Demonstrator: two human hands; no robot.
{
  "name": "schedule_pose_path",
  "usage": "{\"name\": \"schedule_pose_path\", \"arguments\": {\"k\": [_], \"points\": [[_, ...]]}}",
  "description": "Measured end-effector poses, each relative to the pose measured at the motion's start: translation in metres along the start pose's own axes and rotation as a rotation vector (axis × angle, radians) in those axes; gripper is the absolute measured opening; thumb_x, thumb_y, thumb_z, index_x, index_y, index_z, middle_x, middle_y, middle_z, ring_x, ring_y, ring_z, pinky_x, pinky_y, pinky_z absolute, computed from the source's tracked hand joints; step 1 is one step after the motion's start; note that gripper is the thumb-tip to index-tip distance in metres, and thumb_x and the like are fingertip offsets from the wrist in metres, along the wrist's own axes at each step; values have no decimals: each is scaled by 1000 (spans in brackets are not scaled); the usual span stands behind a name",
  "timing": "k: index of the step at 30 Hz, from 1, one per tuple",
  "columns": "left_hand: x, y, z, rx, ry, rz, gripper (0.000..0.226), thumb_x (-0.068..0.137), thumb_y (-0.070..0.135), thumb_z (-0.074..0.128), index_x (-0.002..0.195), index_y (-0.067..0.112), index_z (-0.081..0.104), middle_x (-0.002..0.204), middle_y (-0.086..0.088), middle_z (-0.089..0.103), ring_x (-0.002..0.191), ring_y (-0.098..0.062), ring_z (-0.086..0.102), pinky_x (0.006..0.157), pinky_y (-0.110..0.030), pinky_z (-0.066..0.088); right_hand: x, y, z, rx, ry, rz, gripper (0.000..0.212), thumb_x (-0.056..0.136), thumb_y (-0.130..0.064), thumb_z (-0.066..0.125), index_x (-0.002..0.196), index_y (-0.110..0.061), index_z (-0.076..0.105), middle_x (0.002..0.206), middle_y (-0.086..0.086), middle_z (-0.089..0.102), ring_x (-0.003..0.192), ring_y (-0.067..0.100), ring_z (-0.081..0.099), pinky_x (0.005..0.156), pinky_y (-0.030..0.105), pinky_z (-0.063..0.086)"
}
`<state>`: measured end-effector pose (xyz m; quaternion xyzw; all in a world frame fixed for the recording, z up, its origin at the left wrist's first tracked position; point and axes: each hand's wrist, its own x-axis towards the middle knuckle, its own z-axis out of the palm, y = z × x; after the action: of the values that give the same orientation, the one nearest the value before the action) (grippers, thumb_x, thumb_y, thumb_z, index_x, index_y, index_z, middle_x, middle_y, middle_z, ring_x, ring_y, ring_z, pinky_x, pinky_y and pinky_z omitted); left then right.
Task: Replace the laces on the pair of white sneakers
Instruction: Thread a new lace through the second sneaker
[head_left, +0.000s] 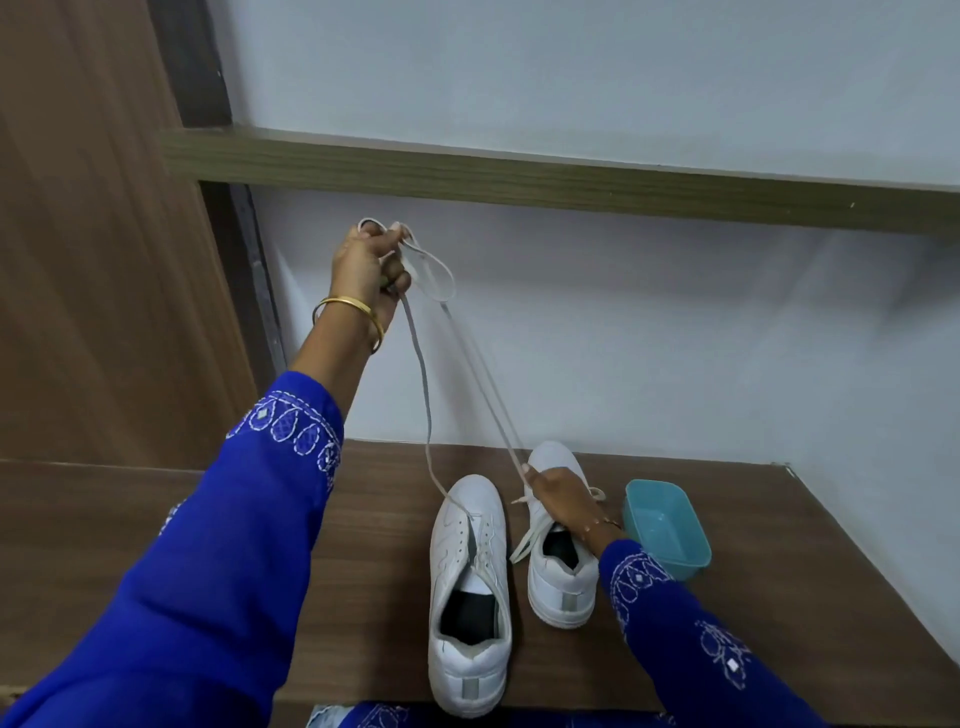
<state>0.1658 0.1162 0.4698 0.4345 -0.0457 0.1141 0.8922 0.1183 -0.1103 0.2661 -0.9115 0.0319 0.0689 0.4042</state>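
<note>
Two white sneakers stand side by side on a brown wooden surface (374, 561). The left sneaker (470, 587) has its tongue loose and one lace end still in its front eyelets. My left hand (366, 265) is raised high and grips a looped white lace (426, 395) that runs down to that sneaker. Two more strands run down from the loop to my right hand (563, 499), which pinches them while resting on the right sneaker (558, 571). That shoe still carries its own lace, with loose ends hanging at its sides.
A light blue plastic tub (667, 527) sits just right of the right sneaker. A wooden shelf edge (519, 176) crosses the white wall above. A brown wooden panel (88, 260) stands at the left. The surface's front edge is near my body.
</note>
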Motion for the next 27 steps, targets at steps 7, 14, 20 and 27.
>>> {"name": "schedule_pose_path", "arguments": {"k": [7,14,20,27], "points": [[-9,-13,3,219,-51,-70,37,88,2,51,64,22,31,72,2,51,34,-4,27,36,-16,27,7,-26,-4,188,59,-77,40,95,-23,49,57,-13,46,64,5,52,57,11,49,60,27,40],[-15,-30,14,480,-276,-130,41,86,-2,54,63,23,31,50,5,49,38,-6,26,40,-15,19,-3,-109,-49,424,176,-321,21,91,-17,57,106,-7,65,100,6,65,89,13,57,77,20,46],[-17,-29,27,640,-380,-110,36,88,6,54,62,22,34,63,0,55,38,-7,28,42,-17,26,-16,-163,-83,433,236,-405,18,92,-17,53,90,-5,67,89,15,65,81,19,57,75,30,49],[-8,-2,32,663,-239,-30,28,97,33,44,74,17,43,90,-4,70,34,-9,24,43,-19,27,-7,-162,-106,531,407,-327,21,87,-3,50,73,-10,65,73,6,64,66,14,59,66,26,48]]}}
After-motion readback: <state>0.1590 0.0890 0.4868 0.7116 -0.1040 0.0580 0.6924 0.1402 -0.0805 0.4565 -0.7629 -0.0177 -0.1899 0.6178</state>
